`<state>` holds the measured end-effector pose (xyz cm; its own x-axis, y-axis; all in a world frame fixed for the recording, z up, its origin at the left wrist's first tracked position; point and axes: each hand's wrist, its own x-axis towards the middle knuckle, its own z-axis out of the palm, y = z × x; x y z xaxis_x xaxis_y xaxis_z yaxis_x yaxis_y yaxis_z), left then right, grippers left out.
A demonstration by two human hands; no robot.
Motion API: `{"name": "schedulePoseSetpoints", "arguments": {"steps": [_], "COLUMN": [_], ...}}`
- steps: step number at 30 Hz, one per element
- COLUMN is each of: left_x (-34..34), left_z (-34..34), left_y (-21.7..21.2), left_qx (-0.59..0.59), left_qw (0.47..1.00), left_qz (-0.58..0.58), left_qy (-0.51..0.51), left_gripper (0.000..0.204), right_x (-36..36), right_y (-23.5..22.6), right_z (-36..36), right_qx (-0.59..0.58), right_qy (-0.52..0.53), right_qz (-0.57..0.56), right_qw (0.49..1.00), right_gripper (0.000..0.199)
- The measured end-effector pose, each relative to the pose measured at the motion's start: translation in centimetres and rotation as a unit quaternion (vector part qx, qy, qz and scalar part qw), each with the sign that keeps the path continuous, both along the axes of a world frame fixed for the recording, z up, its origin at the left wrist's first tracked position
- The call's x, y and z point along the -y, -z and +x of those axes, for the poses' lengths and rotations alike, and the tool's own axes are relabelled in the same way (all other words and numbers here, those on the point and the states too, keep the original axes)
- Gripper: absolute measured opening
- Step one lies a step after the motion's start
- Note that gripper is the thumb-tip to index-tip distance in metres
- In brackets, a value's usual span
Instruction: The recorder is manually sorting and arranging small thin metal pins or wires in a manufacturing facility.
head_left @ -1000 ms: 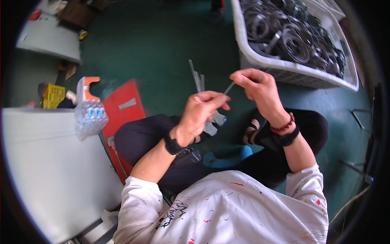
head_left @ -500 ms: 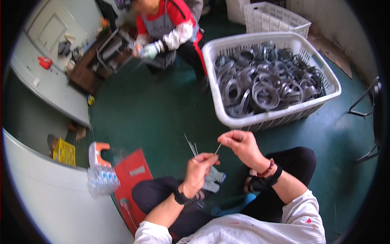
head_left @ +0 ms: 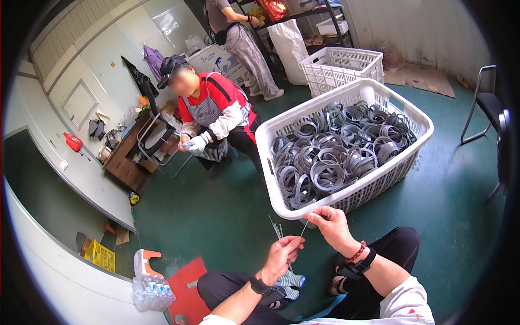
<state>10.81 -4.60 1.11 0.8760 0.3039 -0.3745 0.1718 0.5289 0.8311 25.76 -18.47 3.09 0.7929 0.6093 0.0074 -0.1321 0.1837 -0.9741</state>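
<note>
Strips (head_left: 279,231) partly hidden by left grip (head_left: 280,258); standing co-worker (head_left: 246,47) cropped above

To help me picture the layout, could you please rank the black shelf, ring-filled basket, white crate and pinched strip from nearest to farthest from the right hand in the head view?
1. Pinched strip, held by the right hand.
2. Ring-filled basket, just ahead.
3. White crate, behind the basket.
4. Black shelf, at the back wall.

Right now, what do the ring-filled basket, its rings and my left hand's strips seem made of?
Basket: likely satin plastic, by moulded slots. Coiled rings: glossy plastic or metal, by grey glints. Strips in left hand: pale, straight, perhaps plastic or metal; finish unclear.
</note>
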Motion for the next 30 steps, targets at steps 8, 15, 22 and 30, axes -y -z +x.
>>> {"name": "schedulePoseSetpoints", "arguments": {"steps": [8, 15, 22, 30], "left_x": [-0.9, -1.0, -1.3, -2.3], "left_z": [-0.4, -1.0, -1.2, -2.8], "left_y": [0.4, -0.5, -0.3, -3.6], "left_qx": [0.001, -0.001, 0.028, -0.006], "left_qw": [1.0, 1.0, 0.996, 0.995], "left_qz": [-0.007, -0.016, -0.016, 0.073], "left_qy": [-0.012, -0.012, -0.085, -0.069], "left_gripper": [0.02, 0.021, 0.021, 0.018], "right_x": [-1.3, -1.8, -1.9, -3.0], "right_y": [-0.4, -0.8, -1.4, -1.4], "right_z": [-0.5, -1.1, -2.0, -2.6], "right_qx": [-0.003, -0.03, -0.049, 0.004], "right_qy": [-0.001, -0.01, -0.107, -0.051], "right_qz": [0.004, 0.0, -0.006, -0.019], "right_qw": [1.0, 0.999, 0.993, 0.999], "right_gripper": [0.016, 0.016, 0.023, 0.018]}}
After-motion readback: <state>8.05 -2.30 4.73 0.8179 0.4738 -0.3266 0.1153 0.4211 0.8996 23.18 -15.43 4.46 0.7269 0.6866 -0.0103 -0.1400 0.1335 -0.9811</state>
